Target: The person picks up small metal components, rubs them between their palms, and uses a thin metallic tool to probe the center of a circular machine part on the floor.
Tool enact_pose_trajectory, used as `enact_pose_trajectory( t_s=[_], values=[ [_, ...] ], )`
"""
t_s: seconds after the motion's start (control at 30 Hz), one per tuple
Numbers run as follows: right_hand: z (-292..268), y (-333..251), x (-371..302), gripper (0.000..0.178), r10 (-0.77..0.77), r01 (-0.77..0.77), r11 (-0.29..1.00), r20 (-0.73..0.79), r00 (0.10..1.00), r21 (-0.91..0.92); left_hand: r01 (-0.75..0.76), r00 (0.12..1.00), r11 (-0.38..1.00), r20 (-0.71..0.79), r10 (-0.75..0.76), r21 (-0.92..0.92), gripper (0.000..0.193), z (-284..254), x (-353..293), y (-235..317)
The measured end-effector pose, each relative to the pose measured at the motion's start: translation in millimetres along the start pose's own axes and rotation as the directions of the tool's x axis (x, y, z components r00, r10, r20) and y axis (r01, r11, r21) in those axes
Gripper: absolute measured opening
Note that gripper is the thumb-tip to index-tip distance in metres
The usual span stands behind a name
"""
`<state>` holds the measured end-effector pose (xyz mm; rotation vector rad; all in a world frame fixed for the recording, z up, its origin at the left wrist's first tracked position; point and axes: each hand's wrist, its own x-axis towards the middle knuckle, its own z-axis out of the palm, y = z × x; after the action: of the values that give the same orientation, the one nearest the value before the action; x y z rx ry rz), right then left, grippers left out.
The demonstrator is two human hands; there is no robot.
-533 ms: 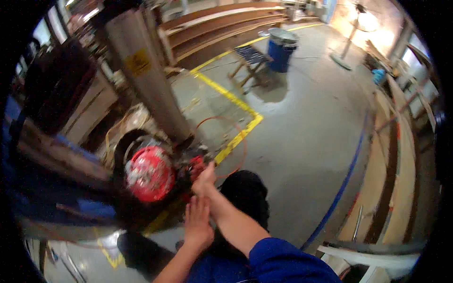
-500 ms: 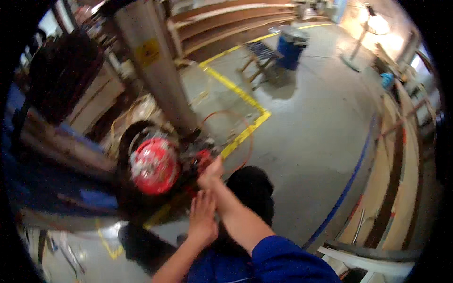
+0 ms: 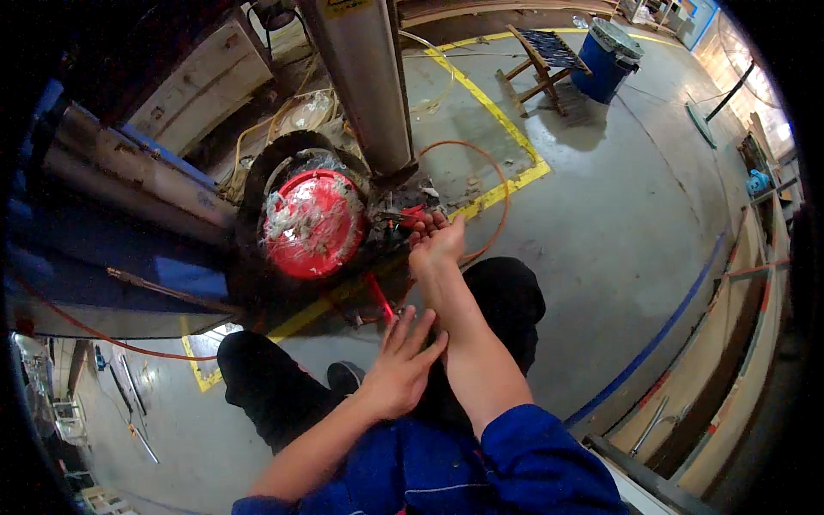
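My left hand (image 3: 402,365) has its fingers spread, beside my right forearm; whether the fingertips touch it I cannot tell. My right hand (image 3: 436,246) is turned palm up, its fingers loosely bent and the thumb apart, with nothing visible in it. Just beyond its fingertips lies a red-handled object (image 3: 413,215) amid dark scraps. To the left sits a round red lid-like disc (image 3: 318,221), smeared with whitish residue, within a dark round rim. A bright red bar (image 3: 378,297) lies on the floor above my left fingertips.
A grey steel column (image 3: 365,86) stands behind the red disc. An orange hose (image 3: 503,202) loops across yellow floor tape (image 3: 489,94). Farther off are a folding stool (image 3: 549,64) and a blue bucket (image 3: 608,64). Long boards (image 3: 730,369) line the right, and a blue machine base (image 3: 154,283) the left.
My right hand has turned palm up with its fingers opening out. My left hand's fingers have spread. The view has shifted, so the red disc sits higher and farther right.
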<state>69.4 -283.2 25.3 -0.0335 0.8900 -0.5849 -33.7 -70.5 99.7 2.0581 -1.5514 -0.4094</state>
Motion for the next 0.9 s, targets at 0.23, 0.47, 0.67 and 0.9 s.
enact_pose_trajectory(
  t_s=[0.23,0.47,0.67,0.9],
  values=[
    [2,8,0,0.051,-0.043,0.044,0.991,0.007,0.999,-0.125,-0.016,1.000,0.863,-0.008,0.024,0.506,0.064,7,16,-7],
    [-21,46,9,0.057,-0.041,0.030,0.933,-0.024,0.999,-0.358,0.085,0.996,0.742,-0.072,-0.049,0.665,0.066,-7,51,-20],
    [-58,77,51,0.059,-0.215,0.250,0.798,0.129,0.968,-0.549,0.078,0.997,0.698,-0.048,-0.062,0.712,0.066,-25,65,-29],
    [-25,46,7,0.041,0.015,-0.030,0.935,-0.047,0.999,-0.354,0.102,0.995,0.933,-0.030,-0.098,0.344,0.072,-4,36,-10]
  ],
)
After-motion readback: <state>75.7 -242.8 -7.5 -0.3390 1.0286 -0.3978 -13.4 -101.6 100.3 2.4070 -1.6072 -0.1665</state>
